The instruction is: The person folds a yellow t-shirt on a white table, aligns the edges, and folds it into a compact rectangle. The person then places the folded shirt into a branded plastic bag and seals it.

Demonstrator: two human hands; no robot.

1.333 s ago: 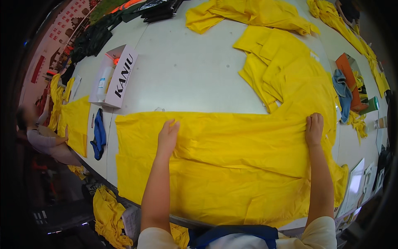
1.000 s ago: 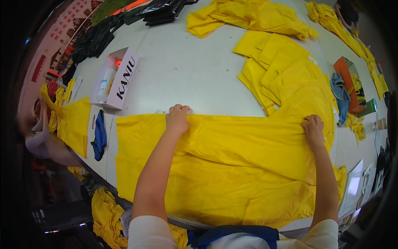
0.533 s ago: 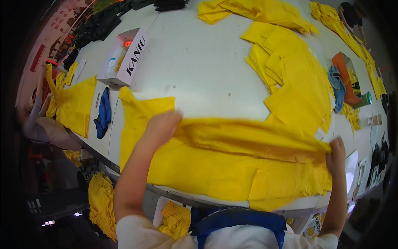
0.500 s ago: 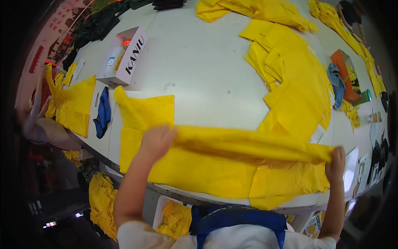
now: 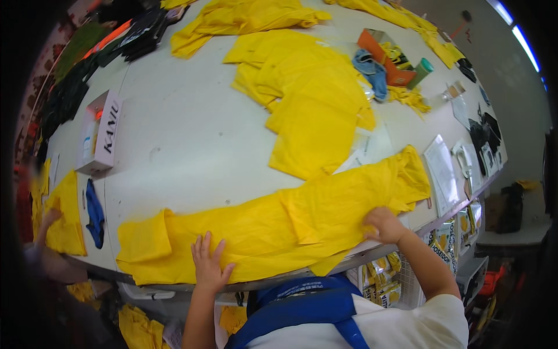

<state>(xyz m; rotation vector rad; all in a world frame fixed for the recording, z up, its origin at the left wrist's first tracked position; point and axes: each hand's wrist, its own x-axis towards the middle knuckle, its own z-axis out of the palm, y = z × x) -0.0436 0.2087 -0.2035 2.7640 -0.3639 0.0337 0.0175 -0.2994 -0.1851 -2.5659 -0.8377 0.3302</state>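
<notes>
A yellow garment (image 5: pixel 244 224) lies folded in a long band along the table's near edge, a squarish flap turned over at its left end and its right end bunched and wrinkled. My left hand (image 5: pixel 210 264) rests open on its near edge, fingers spread flat on the cloth. Toward the right end, my right hand (image 5: pixel 385 225) has its fingers curled and closed on the cloth's near side; the fingertips are partly hidden. A pointed corner of cloth hangs over the table edge between my hands.
A fanned stack of yellow garments (image 5: pixel 314 110) lies beyond on the white table (image 5: pixel 174 157). At left are an open box (image 5: pixel 104 134), blue cloth (image 5: pixel 94 212) and another person's hand (image 5: pixel 52 216). An orange box (image 5: pixel 401 75), green cup (image 5: pixel 425 67) and papers (image 5: pixel 442 168) are at right.
The cloth my two hands held raised and stretched now lies folded down on the table. My left hand has let go and flattened on it; my right hand has moved inward. The view has turned right.
</notes>
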